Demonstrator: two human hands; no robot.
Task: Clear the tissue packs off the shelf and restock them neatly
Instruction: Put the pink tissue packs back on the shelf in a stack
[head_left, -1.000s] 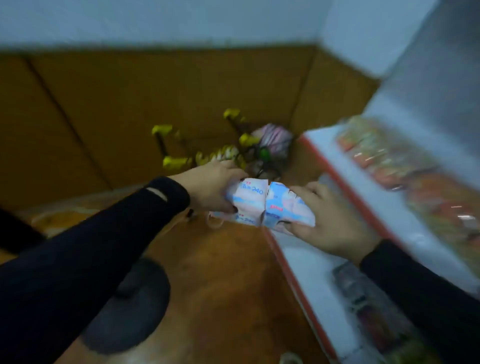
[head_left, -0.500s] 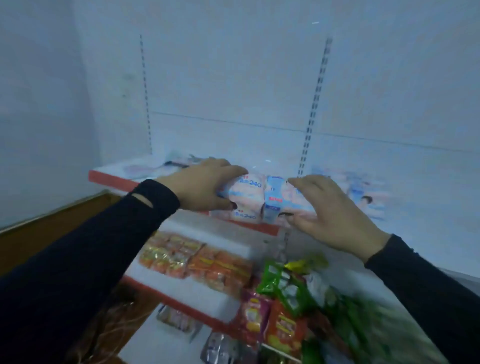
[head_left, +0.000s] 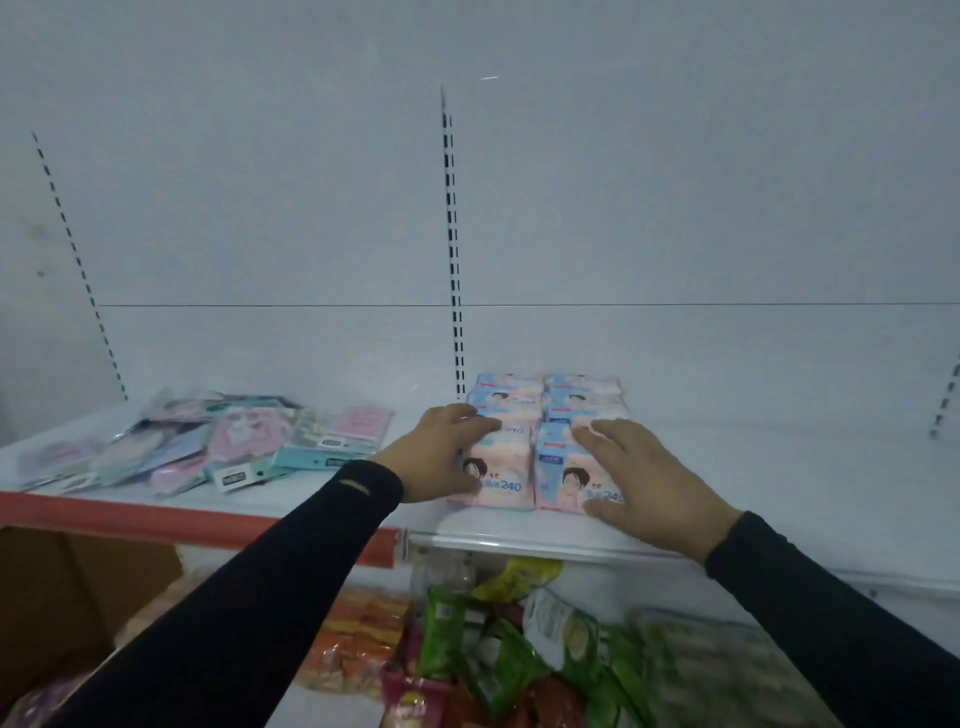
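Six soft plastic-wrapped tissue packs (head_left: 545, 415), pale pink and blue with a printed face and the number 240 on the nearest ones, sit on the white metal shelf (head_left: 779, 483) in two columns of three, running from near the front edge back toward the white slotted back panel (head_left: 571, 208). The left hand (head_left: 441, 451) cups the outer left side of the front-left pack (head_left: 501, 475), fingers curled over its top and thumb low on its face; the right hand (head_left: 644, 475) lies with fingers spread and loose over the top and front of the front-right pack (head_left: 558, 467), covering part of its print. Both packs rest on the shelf. The four rear packs are mostly hidden behind the front pair, only their tops showing. To the left, well apart, lies a loose heap of flat pastel packets (head_left: 208, 441) in pink, teal and clear wrap; they overlap too much to count. On the lower shelf, orange snack bags (head_left: 353, 649) and green snack bags (head_left: 467, 639) are blurred, partly behind the two black sleeves (head_left: 260, 597) and cut off at the bottom edge.
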